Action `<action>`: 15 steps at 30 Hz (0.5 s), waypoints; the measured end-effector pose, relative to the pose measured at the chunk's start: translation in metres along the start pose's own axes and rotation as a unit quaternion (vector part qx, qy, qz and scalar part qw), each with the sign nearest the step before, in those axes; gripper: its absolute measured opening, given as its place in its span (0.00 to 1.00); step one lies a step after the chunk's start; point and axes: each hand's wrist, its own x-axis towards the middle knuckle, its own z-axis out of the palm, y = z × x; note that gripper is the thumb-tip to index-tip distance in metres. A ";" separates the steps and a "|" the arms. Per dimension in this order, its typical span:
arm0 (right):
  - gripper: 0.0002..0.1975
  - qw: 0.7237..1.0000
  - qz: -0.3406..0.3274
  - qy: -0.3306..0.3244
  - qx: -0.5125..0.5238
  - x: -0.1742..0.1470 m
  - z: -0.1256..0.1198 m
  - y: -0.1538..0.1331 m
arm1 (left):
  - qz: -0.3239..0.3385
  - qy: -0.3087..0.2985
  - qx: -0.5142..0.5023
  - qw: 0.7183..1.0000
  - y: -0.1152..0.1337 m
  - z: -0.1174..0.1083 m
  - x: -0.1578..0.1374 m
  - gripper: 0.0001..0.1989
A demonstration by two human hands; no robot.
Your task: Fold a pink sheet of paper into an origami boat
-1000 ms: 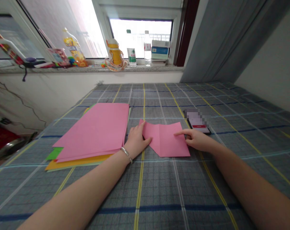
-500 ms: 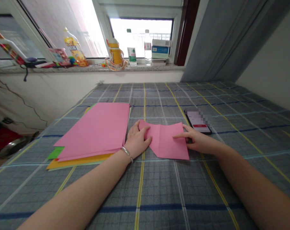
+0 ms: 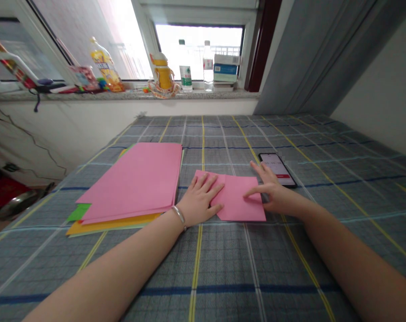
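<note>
Creased pink sheet [image 3: 238, 197] on a checked cloth [image 3: 223, 264], right of a paper stack [image 3: 135, 179], left hand [image 3: 199, 199] spread palm-down on its left part, unclenched, right hand [image 3: 271, 192] loosely splayed near a phone [image 3: 281, 170], index finger [image 3: 254, 191] on the sheet's right part.

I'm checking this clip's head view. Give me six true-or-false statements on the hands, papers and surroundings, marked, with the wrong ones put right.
1. The left hand lies spread on the small pink paper. True.
2. Only one hand is at that paper. False: the right hand is over its right edge.
3. The large paper stack lies to the left of the left hand. True.
4. A green sheet tops that stack. False: the topmost sheet is pink.
5. The phone lies beyond the right hand. True.
6. The small pink paper rests on the windowsill. False: it rests on the plaid cloth.
</note>
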 end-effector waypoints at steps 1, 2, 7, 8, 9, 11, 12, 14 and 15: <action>0.22 1.000 -0.007 0.005 -0.007 0.000 -0.002 -0.002 | -0.002 -0.005 0.002 1.000 0.000 0.000 0.000 0.32; 0.22 1.000 -0.016 0.009 -0.011 0.001 -0.003 -0.004 | -0.001 -0.011 0.004 1.000 0.000 -0.001 0.000 0.32; 0.16 0.997 -0.075 -0.011 0.022 0.004 -0.006 -0.006 | 0.014 -0.034 0.005 0.999 0.000 0.000 0.000 0.32; 0.15 0.996 -0.081 -0.028 0.034 0.004 -0.005 -0.006 | 0.015 -0.036 0.002 0.999 0.000 0.000 0.000 0.32; 0.13 0.994 -0.084 -0.047 0.047 0.005 -0.004 -0.005 | 0.015 -0.038 -0.001 0.999 0.000 0.000 0.000 0.32; 0.09 0.990 -0.079 -0.090 0.076 0.005 -0.001 -0.004 | 0.013 -0.041 -0.004 0.999 0.000 0.000 0.000 0.30; 0.08 0.987 -0.072 -0.107 0.095 0.006 0.000 -0.004 | 0.012 -0.042 -0.005 0.999 0.000 0.000 0.000 0.29; 0.08 0.981 -0.052 -0.124 0.137 0.007 0.001 -0.004 | 0.009 -0.042 -0.007 0.999 0.000 0.001 0.001 0.29; 0.09 0.980 -0.041 -0.122 0.155 0.007 0.001 -0.004 | 0.009 -0.042 -0.009 0.999 0.000 0.001 0.001 0.29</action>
